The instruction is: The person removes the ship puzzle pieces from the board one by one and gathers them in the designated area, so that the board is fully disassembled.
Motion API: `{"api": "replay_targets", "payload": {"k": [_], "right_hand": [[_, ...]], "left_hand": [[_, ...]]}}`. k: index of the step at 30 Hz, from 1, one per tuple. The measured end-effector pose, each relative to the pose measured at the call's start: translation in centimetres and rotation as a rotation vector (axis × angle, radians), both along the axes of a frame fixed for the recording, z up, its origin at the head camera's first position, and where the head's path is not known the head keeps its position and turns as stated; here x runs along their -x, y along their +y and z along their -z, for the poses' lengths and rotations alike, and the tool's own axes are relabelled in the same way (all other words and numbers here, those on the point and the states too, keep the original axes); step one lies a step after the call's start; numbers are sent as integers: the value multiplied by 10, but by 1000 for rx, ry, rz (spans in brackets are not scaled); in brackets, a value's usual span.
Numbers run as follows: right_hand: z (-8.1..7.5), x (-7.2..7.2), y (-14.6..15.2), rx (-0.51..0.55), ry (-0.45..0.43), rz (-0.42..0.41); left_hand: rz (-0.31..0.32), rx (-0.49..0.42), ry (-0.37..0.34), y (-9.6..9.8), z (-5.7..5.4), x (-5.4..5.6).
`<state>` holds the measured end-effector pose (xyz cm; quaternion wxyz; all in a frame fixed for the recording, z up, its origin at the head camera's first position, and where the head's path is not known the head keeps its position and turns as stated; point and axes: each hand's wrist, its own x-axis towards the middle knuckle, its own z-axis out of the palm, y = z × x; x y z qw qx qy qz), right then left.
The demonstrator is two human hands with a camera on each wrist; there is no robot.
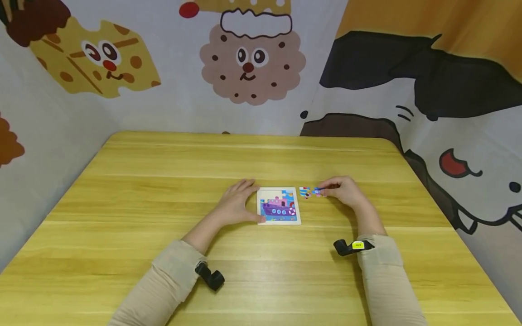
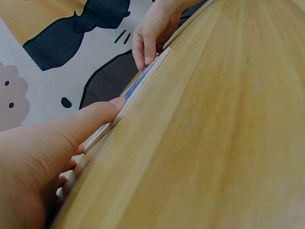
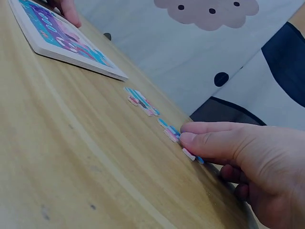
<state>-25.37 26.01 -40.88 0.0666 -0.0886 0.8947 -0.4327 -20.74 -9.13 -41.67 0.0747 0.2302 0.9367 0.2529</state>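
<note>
A square jigsaw puzzle board (image 1: 269,194) with a purple-and-pink boat picture lies flat on the table; its upper left part shows bare cream backing. My left hand (image 1: 238,204) holds it by the left side, thumb at the near corner and fingers by the far corner. Right of the board, my right hand (image 1: 345,190) pinches a blue-and-pink puzzle piece (image 3: 171,133) between thumb and forefinger, low at the tabletop. Fingertips hide part of that piece. Between it and the board lies another puzzle piece (image 3: 143,103), striped in blue and white.
The wooden table (image 1: 261,271) extends around the board on all sides. Behind it hangs a cloth (image 1: 171,108) printed with cartoon figures. Each wrist carries a black camera mount (image 1: 210,276).
</note>
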Motion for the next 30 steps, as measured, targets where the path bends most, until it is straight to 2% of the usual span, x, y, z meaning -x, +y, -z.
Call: {"api": "replay_targets", "payload": {"k": [22, 30], "right_hand": [[-2, 2, 0, -23, 0, -2], [-2, 1, -1, -39, -24, -2]], "left_hand": [[3, -5, 6, 0, -1, 1], [4, -13, -1, -1, -1, 0]]}}
